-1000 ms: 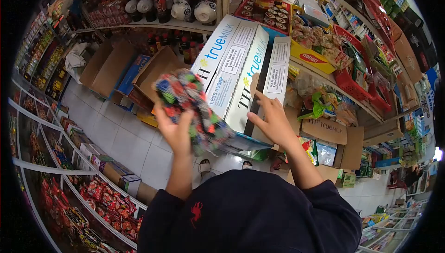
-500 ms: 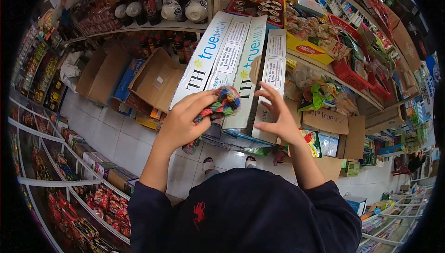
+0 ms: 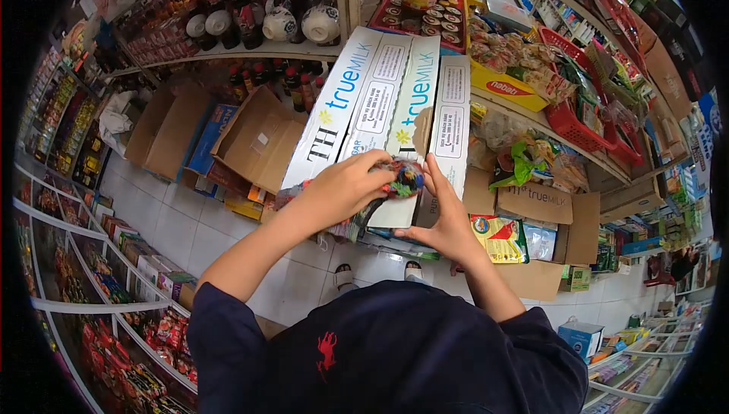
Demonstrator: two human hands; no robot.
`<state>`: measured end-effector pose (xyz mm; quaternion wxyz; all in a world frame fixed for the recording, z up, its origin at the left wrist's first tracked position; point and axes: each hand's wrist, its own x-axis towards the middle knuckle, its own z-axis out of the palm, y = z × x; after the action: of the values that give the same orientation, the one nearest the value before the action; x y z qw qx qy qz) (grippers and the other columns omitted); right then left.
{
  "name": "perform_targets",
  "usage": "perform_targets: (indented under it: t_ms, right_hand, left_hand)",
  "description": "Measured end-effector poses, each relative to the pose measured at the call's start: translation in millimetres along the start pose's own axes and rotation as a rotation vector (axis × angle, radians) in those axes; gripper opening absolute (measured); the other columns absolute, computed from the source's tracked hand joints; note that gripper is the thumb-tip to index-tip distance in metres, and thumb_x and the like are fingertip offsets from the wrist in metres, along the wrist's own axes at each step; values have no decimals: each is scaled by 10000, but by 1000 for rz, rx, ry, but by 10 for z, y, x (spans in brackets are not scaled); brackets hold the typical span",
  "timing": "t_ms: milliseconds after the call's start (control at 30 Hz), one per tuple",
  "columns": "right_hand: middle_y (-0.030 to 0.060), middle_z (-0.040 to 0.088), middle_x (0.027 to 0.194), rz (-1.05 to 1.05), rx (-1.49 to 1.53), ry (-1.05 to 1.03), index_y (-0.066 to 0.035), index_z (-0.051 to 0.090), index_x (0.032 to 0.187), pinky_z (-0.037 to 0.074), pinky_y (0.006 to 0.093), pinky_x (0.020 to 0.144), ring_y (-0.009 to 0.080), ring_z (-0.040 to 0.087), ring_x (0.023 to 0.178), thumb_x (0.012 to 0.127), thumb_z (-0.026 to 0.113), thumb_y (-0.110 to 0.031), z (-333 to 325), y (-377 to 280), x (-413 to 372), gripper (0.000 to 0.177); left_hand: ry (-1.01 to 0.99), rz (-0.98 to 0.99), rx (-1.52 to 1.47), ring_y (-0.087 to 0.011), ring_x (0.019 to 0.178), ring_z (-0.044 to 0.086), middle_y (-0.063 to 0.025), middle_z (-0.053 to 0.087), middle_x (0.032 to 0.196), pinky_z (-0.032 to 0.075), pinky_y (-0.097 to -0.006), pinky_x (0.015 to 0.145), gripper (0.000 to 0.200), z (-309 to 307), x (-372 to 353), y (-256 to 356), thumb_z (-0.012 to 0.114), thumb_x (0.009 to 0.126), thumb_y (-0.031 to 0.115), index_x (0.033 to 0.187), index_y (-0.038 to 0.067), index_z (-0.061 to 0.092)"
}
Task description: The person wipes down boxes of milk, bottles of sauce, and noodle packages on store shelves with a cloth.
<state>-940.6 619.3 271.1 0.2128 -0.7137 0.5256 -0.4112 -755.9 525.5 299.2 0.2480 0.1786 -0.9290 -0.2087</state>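
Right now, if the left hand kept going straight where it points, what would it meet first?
Probably the right hand: the left hand, clutching a colourful cloth, points across the milk carton toward it, though depth is unclear.

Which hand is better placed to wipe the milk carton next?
Probably left: the left hand presses the multicoloured cloth on the TH true Milk carton, while the right hand, empty, braces its side.

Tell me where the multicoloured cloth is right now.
Head view, centre: the multicoloured cloth is bunched in the left hand, pressed against the white milk carton near its lower end, with the right hand just to its right.
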Motion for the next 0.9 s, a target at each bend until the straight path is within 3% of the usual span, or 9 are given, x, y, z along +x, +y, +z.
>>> perform_targets:
  t_ms: [167, 233, 300, 400, 433, 600, 767, 867, 900]
  right_hand:
    - [209, 439, 1172, 36, -1, 16, -20, 134, 1353, 404, 366, 885, 328, 483, 1045, 520, 809, -241, -21, -42, 6, 1096]
    - [244, 389, 1242, 63, 30, 0, -39, 119, 1363, 365, 367, 929, 325, 438, 1144, 489, 837, -226, -27, -26, 7, 1146]
    - [239, 376, 1256, 47, 31, 13, -34, 122, 1361, 359, 367, 935, 322, 432, 1150, 495, 835, -232, -18, -5, -3, 1140]
    - [230, 363, 1271, 49, 27, 11, -22, 107, 1360, 342, 363, 949, 316, 411, 1168, 501, 832, -240, -24, -7, -3, 1145]
    - [227, 365, 1271, 49, 36, 1, -19, 101, 1360, 336, 362, 953, 315, 405, 1173, 501, 832, -244, -32, -2, 4, 1151]
    - [208, 380, 1257, 22, 16, -1, -28, 78, 1365, 335, 366, 946, 319, 426, 1139, 505, 826, -278, -34, 24, 5, 1167]
    - [199, 376, 1261, 64, 1, -53, -37, 113, 1363, 376, 360, 912, 298, 449, 1122, 499, 830, -253, -46, -28, 1, 1143]
    - [182, 407, 1224, 53, -17, -14, -33, 143, 1357, 391, 356, 897, 290, 475, 1092, 490, 832, -234, -12, 27, -13, 1126]
    - [214, 426, 1161, 32, 16, 5, -14, 194, 1335, 395, 366, 885, 332, 459, 1051, 513, 811, -225, -5, 28, -18, 1049]
  left_hand:
    - [-21, 116, 74, -288, 799, 548, -87, 557, 842, 441, -369, 687, 151, 50, 468, -515, 606, 708, 112, 823, 35, 546]
    - [34, 120, 100, -308, 773, 548, -106, 555, 787, 435, -382, 669, 141, 84, 718, -713, 612, 694, 115, 786, 28, 550]
    - [-35, 117, 155, -311, 783, 551, -128, 566, 810, 433, -364, 667, 158, 70, 1025, -967, 614, 699, 85, 826, 14, 554]
    - [57, 120, 127, -351, 744, 553, -168, 571, 768, 431, -385, 631, 187, 141, 1486, -1459, 621, 704, 98, 862, 21, 558]
    - [29, 41, 164, -347, 801, 560, -155, 595, 814, 438, -410, 665, 231, 114, 1629, -1505, 636, 684, 120, 904, 69, 584]
    - [98, 21, 312, -355, 819, 555, -174, 589, 822, 434, -437, 676, 267, 245, 2228, -2052, 631, 683, 99, 940, 71, 561]
    - [87, -81, 456, -360, 837, 555, -171, 595, 862, 430, -444, 695, 210, 270, 2291, -1932, 527, 729, 83, 935, 89, 566]
    - [122, -94, 391, -347, 807, 570, -165, 601, 858, 437, -433, 683, 249, 251, 2085, -1655, 496, 711, 54, 936, 109, 587]
    - [137, -88, 394, -344, 789, 576, -163, 604, 843, 440, -432, 674, 252, 293, 1962, -1601, 500, 701, 53, 929, 110, 591]
